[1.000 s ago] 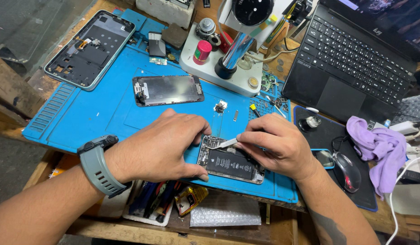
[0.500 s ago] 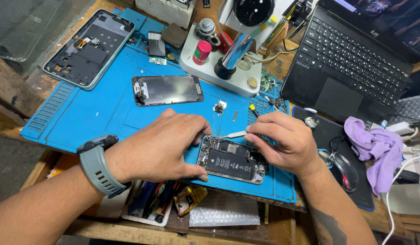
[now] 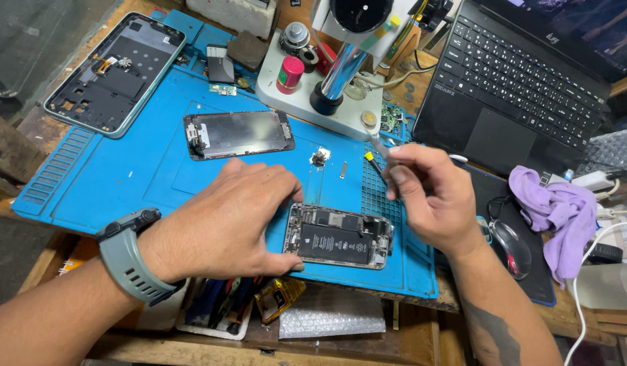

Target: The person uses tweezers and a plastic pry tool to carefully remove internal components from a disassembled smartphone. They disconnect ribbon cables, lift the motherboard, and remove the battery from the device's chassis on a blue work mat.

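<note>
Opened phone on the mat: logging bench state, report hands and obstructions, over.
Left hand steadying opened phone at its left edge. Right hand raised beside it, grip shut on tweezers. Nothing covering the phone.

left hand (image 3: 222, 220): bare, no glove, no rings in sight
left wrist: chunky grey watch (image 3: 132, 257) with a ridged rubber strap and a dark angular case
left forearm: bare, no sleeve
right hand (image 3: 428, 196): bare, no glove, nails short
right forearm: bare, no sleeve, a dark tattoo (image 3: 493, 335) along the underside, its design too unclear to tell
</note>
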